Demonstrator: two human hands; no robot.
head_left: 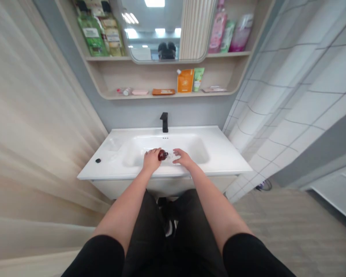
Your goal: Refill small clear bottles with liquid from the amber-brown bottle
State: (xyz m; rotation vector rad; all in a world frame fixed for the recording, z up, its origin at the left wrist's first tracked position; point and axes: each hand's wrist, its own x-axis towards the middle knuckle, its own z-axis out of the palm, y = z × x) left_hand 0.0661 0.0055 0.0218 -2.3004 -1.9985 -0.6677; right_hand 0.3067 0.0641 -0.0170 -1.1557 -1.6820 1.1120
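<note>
Left hand: the left hand (151, 160) reaches forward over the white sink (219, 154), palm down, fingers curled round a small dark red bottle (162, 155), which it holds above the basin.
Right hand: the right hand (183, 157) stretches out just beside the bottle, fingers loosely spread and holding nothing; whether a fingertip touches the bottle's end cannot be told.
Arms: both bare forearms run straight from black sleeves to the basin.
Faucet: a black faucet (164, 122) stands behind the hands.
Hard to see: the bottle is half covered by the left fingers; its cap end blurs against something pale in the basin. A small dark object (98, 161) on the sink's left ledge is too small to name.
</note>
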